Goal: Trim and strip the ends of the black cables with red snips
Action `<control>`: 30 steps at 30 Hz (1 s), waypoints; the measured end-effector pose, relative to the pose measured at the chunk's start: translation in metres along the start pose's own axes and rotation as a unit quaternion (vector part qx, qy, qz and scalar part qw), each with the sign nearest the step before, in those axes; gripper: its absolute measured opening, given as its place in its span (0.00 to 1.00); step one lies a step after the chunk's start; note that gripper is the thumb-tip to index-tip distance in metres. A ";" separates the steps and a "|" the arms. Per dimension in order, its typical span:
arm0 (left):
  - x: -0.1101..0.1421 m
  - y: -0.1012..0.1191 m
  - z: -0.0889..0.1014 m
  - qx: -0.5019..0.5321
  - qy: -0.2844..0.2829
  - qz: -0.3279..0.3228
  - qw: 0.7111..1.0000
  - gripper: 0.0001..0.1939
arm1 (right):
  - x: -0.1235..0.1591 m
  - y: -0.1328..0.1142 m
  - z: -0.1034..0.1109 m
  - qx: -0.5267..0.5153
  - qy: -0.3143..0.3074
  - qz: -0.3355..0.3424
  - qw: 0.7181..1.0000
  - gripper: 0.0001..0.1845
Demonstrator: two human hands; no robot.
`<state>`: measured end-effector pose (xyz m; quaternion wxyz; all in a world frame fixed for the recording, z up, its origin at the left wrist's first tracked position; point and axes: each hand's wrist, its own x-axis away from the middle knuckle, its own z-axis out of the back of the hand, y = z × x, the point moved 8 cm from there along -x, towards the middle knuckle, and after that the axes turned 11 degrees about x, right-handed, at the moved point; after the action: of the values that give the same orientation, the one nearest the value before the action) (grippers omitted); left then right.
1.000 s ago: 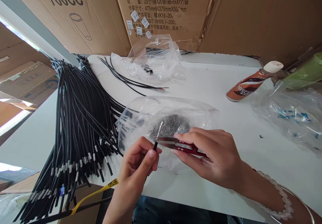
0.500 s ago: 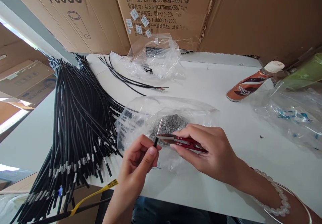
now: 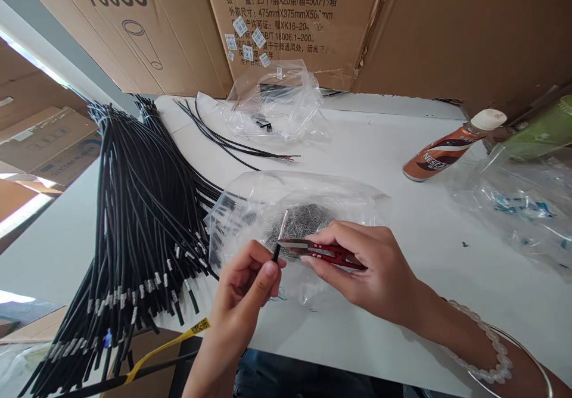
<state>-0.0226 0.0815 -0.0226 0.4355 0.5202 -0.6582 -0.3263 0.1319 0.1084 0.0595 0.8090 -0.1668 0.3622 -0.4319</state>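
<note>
My left hand (image 3: 243, 294) pinches the end of a thin black cable (image 3: 276, 254) whose bare silver tip points up. My right hand (image 3: 370, 270) grips small red thread snips (image 3: 319, 250), with the blades closed around the cable just below the bare tip. Both hands hover over a clear plastic bag (image 3: 299, 210) that holds a grey heap of fine wire trimmings. To the left lies a large bundle of black cables (image 3: 134, 219) with silver-wrapped ends.
A white table (image 3: 402, 219) carries a second clear bag (image 3: 277, 97), a few loose black wires (image 3: 223, 139), a brown Nescafe bottle (image 3: 447, 148) lying on its side and more plastic bags (image 3: 518, 201) at the right. Cardboard boxes (image 3: 313, 22) stand behind.
My hands, cable and snips have shifted slightly up the frame over the bag. The snips stay on the cable end.
</note>
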 end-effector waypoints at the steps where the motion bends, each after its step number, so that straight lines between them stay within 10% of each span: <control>1: 0.000 0.000 0.000 0.002 0.002 0.001 1.000 0.16 | 0.000 0.000 0.000 0.001 0.002 0.002 1.000 0.06; 30: 0.001 -0.011 -0.004 0.022 0.018 0.043 0.999 0.19 | 0.001 -0.004 0.019 0.028 0.066 -0.012 0.997 0.06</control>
<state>-0.0147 0.0783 -0.0307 0.4496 0.5066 -0.6792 -0.2828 0.1439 0.1040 0.0745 0.7822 -0.1200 0.4006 -0.4617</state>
